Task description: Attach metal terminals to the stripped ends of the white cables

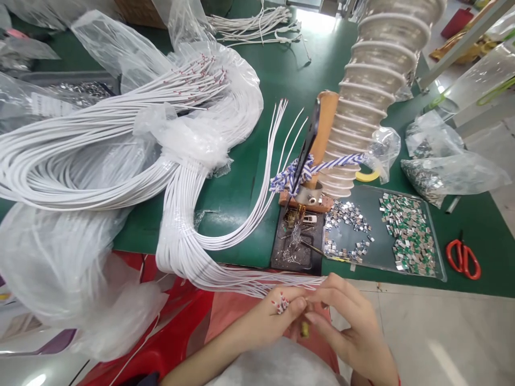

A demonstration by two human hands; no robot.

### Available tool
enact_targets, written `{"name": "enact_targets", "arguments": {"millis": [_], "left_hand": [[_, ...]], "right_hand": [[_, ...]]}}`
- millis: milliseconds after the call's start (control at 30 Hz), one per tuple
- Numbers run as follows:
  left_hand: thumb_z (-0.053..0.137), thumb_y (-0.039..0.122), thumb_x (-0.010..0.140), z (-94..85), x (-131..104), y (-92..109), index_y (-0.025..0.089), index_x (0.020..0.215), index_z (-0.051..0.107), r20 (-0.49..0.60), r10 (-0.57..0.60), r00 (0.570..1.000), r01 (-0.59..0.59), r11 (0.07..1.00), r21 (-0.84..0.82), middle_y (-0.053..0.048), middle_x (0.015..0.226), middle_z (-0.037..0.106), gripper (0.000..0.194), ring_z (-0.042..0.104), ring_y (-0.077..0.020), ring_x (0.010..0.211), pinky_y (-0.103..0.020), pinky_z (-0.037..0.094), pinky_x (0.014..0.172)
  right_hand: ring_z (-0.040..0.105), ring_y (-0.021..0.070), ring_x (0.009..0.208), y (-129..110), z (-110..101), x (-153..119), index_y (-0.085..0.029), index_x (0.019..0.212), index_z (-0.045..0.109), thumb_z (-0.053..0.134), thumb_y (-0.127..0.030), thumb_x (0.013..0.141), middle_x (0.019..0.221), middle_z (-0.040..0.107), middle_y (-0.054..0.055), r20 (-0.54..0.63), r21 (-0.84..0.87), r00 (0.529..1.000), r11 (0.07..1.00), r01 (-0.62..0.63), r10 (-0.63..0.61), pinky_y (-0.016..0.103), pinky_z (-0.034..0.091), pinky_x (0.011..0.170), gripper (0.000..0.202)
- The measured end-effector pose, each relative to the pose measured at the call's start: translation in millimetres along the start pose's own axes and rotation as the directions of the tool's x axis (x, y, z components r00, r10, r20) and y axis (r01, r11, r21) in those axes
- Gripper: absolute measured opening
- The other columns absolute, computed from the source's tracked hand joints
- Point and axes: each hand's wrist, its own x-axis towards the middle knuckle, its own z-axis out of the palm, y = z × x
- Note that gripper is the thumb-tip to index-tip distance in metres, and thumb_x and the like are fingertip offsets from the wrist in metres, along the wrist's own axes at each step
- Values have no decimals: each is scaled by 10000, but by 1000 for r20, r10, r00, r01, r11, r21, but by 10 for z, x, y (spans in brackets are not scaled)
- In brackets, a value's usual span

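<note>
My left hand (277,316) is closed around the ends of several white cables (241,279); their red-tipped ends poke out near the base of its thumb. Close beside it, my right hand (348,321) has its thumb and fingers pinched near the left fingertips. What the right fingers hold is too small to make out. A small yellowish thing (304,329) shows just below the fingertips. The cables run left over the table's front edge from a large wrapped bundle (177,214).
Ahead stands a soldering iron (322,128) tied with striped cloth, beside a ribbed duct (374,75). A tray (374,236) of small metal and green connectors lies to the right, then red-handled scissors (462,259). Plastic bags of parts (446,166) sit behind.
</note>
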Motion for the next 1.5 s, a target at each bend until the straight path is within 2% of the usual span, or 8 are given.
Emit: {"name": "enact_targets", "arguments": {"millis": [133, 333, 500, 733, 1033, 1133, 1300, 1500], "left_hand": [[555, 552, 937, 26, 9, 5, 213, 658, 560, -21, 13, 1000, -11, 998, 67, 7, 611, 526, 439, 483, -155, 578, -252, 464, 512], [439, 533, 1029, -73, -26, -14, 175, 839, 687, 37, 79, 996, -84, 981, 176, -9, 679, 593, 475, 511, -158, 619, -255, 459, 566], [513, 506, 1013, -180, -103, -7, 172, 793, 679, -84, 151, 985, -106, 912, 397, -1, 698, 625, 433, 553, -153, 660, -237, 443, 645], [634, 372, 989, -326, -120, 104, 171, 967, 765, -114, 314, 943, -271, 919, 286, -87, 943, 768, 241, 722, -189, 846, -269, 559, 797], [723, 174, 918, -449, -3, 29, 201, 916, 814, -225, 467, 855, -337, 830, 443, -55, 963, 756, 95, 727, -157, 836, -220, 558, 747], [730, 119, 894, -518, 42, 50, 182, 892, 812, -233, 511, 827, -377, 813, 443, -53, 939, 761, 103, 725, -152, 829, -209, 555, 745], [719, 81, 885, -576, 85, 83, 172, 859, 809, -225, 476, 850, -346, 828, 442, -45, 923, 752, 130, 709, -125, 781, -181, 526, 702], [693, 86, 896, -551, 108, 79, 181, 884, 822, -226, 462, 857, -350, 846, 402, -52, 940, 756, 160, 712, -129, 786, -187, 530, 711]], "right_hand": [[597, 136, 606, -16, 143, 80, -218, 914, 675, 569, -282, 1024, 702, 642, 3, 6, 50, 999, 998, 34, -34, 237, 478, 529, 166], [490, 114, 508, 104, 192, 31, -214, 793, 654, 597, -287, 1009, 592, 551, -39, -66, 117, 996, 992, -51, 59, 238, 391, 470, 235], [474, 104, 510, 111, 190, 1, -216, 828, 660, 618, -233, 992, 619, 555, -45, -119, 149, 989, 987, -65, 83, 230, 352, 462, 170], [460, 104, 500, 42, 230, 59, -217, 821, 633, 608, -214, 984, 612, 536, -49, -167, 156, 984, 987, -38, 64, 229, 349, 452, 165], [435, 84, 475, 86, 307, 110, -198, 790, 640, 628, -199, 975, 601, 494, -63, -153, 54, 983, 994, -91, 99, 213, 343, 445, 185], [524, 104, 569, 144, 240, 117, -199, 837, 640, 614, -170, 977, 682, 588, -27, -120, -9, 989, 996, -90, 89, 210, 411, 519, 146], [599, 160, 738, 419, -49, 175, -209, 925, 622, 572, -135, 981, 810, 619, 14, -181, -256, 965, 939, -231, 188, 261, 460, 666, 106], [613, 245, 902, 719, -212, 273, -218, 905, 594, 534, -178, 977, 918, 636, 56, -107, -366, 955, 882, -298, 278, 353, 461, 801, 102]]}}
